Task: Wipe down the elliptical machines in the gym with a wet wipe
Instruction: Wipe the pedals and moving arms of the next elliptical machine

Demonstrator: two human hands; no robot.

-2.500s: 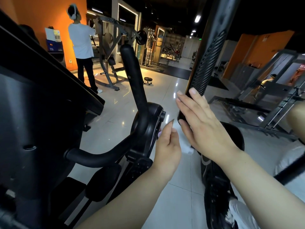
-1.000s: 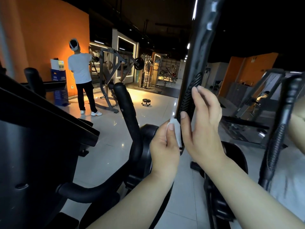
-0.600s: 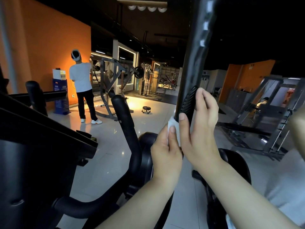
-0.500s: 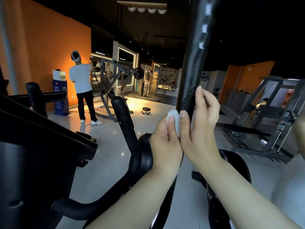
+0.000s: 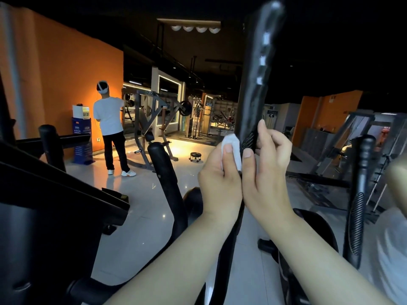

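Head view shows our fingers (image 5: 264, 133) at work: those of the right hand (image 5: 266, 177) curl round the ribbed grip of the elliptical's handlebar (image 5: 253, 91), steadying it, while the left hand (image 5: 220, 183) pinches the folded wet wipe (image 5: 232, 148) under its thumb and presses it flat against the bar's left side, just beside the right thumb. A couple of seconds ago both hands sat low on the ribbed section and the wipe barely showed. Now they have climbed to where the ribbing ends, and the white pad stands clear above the left thumb. We judge from this that the grip has had its pass and the smooth, glossy upper stretch of the bar is what remains on this side. Further out, a second handlebar (image 5: 361, 183) rises at the right, untouched by either hand, and a padded black arm (image 5: 165, 172) leans over the pale tiled floor (image 5: 141, 216). A person in a white shirt (image 5: 108, 119) stands well apart, near the orange wall (image 5: 66, 84).
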